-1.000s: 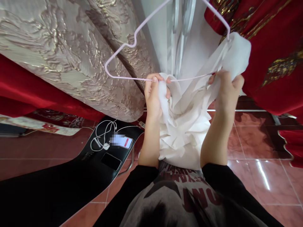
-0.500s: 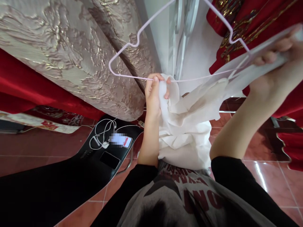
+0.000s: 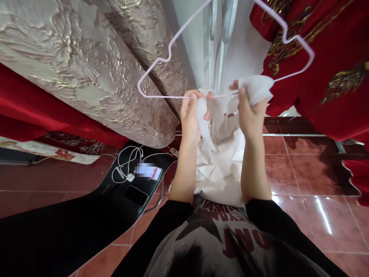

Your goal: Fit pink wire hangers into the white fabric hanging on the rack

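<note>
- Red floor tiles (image 3: pixel 309 177) spread below.
- Left hand (image 3: pixel 190 119) and right hand (image 3: pixel 251 119), apart, clamp white cloth (image 3: pixel 217 182) on the hanger's (image 3: pixel 165 97) bottom edge.
- Cloth laps it; lower folds seem unsmoothed.

cloth (image 3: pixel 220 173) over hanger bar (image 3: pixel 167 97), earphones (image 3: pixel 130 177) on bench (image 3: pixel 72 227) at left

Count: hands (image 3: pixel 190 117) (image 3: pixel 250 115), two; pink hanger (image 3: pixel 173 97) toward one o'clock, one; white cloth (image 3: pixel 216 173), one; phones (image 3: pixel 156 174) (image 3: pixel 136 196) at seven o'clock, two.
</note>
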The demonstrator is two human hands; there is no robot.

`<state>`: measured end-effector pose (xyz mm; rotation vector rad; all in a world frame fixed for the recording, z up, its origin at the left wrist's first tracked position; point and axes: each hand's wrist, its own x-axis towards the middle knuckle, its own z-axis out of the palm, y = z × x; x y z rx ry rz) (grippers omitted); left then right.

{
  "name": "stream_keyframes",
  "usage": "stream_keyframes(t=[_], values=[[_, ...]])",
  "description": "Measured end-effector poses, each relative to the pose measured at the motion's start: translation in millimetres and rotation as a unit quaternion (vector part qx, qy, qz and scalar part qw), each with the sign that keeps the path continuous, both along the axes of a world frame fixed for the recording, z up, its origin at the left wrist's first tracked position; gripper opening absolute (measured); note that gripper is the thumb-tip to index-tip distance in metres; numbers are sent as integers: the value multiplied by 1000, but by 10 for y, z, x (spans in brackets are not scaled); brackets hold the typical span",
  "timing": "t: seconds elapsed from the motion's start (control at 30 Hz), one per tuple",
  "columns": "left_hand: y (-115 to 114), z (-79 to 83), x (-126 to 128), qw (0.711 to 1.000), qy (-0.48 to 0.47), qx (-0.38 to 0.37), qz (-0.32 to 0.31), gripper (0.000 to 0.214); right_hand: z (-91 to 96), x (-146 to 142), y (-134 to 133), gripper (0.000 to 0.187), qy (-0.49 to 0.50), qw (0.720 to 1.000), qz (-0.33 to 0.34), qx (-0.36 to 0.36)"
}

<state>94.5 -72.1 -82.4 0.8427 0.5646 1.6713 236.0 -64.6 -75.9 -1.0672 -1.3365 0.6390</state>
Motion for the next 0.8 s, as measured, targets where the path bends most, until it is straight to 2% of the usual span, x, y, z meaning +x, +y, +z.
stream_keyframes(t=[0.13, 0.23, 0.3, 0.37, 0.47, 0.53, 0.63, 0.73, 0.8], values=[[-82, -66, -224, 997, 58, -26, -37, 10, -183, -49, 133, 33, 17, 995, -56, 81], [-104, -130, -527, 994, 87, -49, 49, 27, -228, -26, 197, 40, 28, 991, -74, 108], [-79, -115, -761, 988, 78, -75, 109, 27, -211, 12, 212, 42, 30, 991, -74, 107], [-32, -26, -983, 984, 50, -109, 128, 24, -184, 46, 197, 40, 28, 992, -75, 100], [44, 239, -1208, 981, 0, -133, 143, 32, -158, 54, 142, 33, -2, 995, -76, 67], [80, 459, -1253, 982, 8, -122, 144, 35, -152, 27, 112, 32, -18, 996, -76, 49], [134, 747, -1169, 987, 131, -51, 79, 41, -145, -27, 96, 38, -5, 996, -67, 60], [211, 891, -970, 960, 275, 59, 0, 35, -141, -36, 91, 38, 10, 996, -56, 61], [254, 908, -831, 939, 331, 94, -8, 24, -142, -7, 91, 38, 10, 997, -56, 46]])
